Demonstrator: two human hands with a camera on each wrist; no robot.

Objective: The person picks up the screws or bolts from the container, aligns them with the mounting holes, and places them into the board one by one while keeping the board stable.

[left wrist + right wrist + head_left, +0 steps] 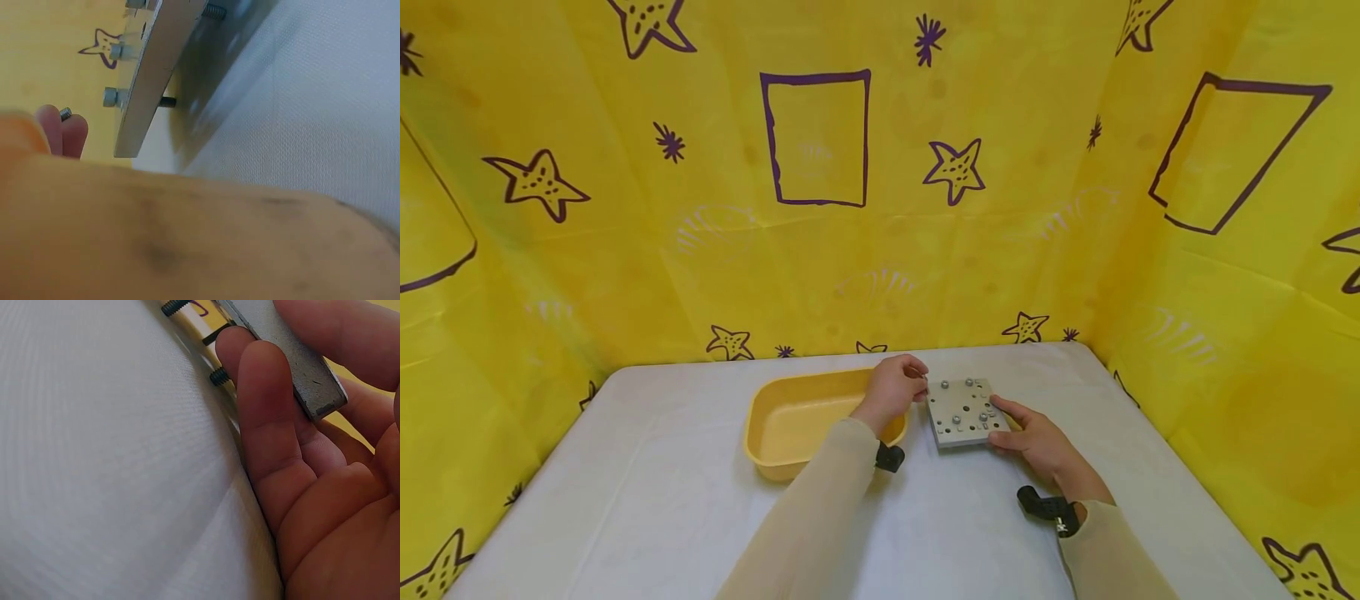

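A flat metal plate with drilled holes carries several screws, their heads standing up from its top face. My right hand grips the plate by its right edge, thumb on the near side and fingers curled beneath, as the right wrist view shows. Threaded screw ends stick out below the plate, close over the table. At the plate's left edge, my left hand pinches a small screw between its fingertips; only its threaded tip shows in the left wrist view.
A yellow plastic tub stands on the white-covered table, left of the plate and partly behind the left forearm. Yellow patterned cloth hangs around the back and sides. Each wrist wears a black camera mount.
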